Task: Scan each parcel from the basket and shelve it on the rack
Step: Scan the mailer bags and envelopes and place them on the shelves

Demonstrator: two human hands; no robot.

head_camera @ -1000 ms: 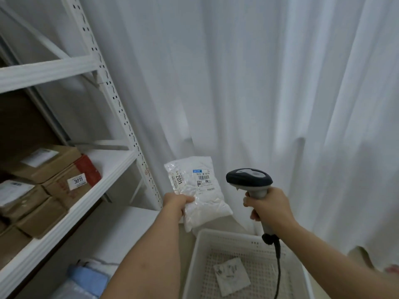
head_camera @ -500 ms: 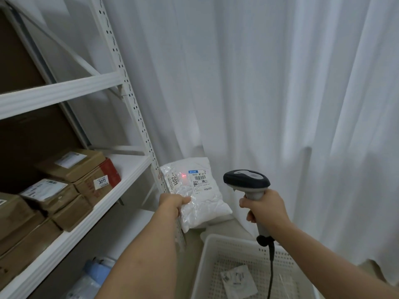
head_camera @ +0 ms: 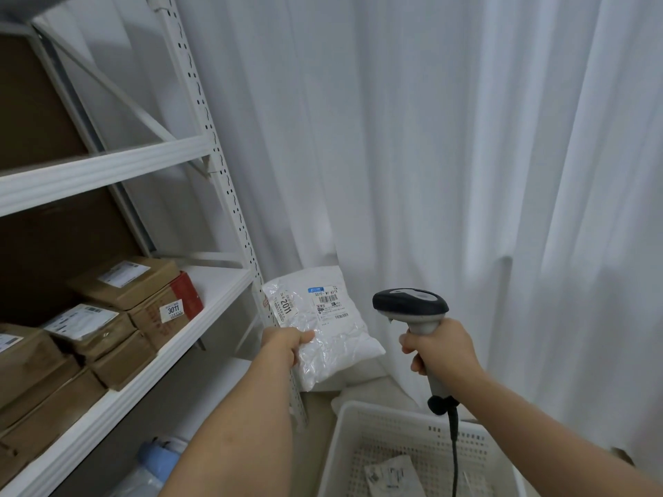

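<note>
Boxes (head_camera: 122, 281) already sit on the rack (head_camera: 107, 166); the left hand (head_camera: 283, 344) has its grip pinching a white parcel (head_camera: 323, 328) not yet shelved, the right hand (head_camera: 441, 353) has its grip wrapped around the scanner (head_camera: 412, 306), and one more packet (head_camera: 391, 475) waits in the basket (head_camera: 344, 435).

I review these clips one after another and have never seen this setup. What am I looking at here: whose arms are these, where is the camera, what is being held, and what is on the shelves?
There is no machine: a person works with bare hands, and the single camera sits on their head, looking forward and down, so both arms reach in from below. The left hand pinches a white plastic parcel by its edge, label side up. The right hand grips a corded barcode scanner, its head toward the parcel. Below is a white perforated basket with one more small parcel in it. At left stands a white metal rack; its middle shelf holds stacked brown cardboard boxes. A white curtain hangs behind.
</note>
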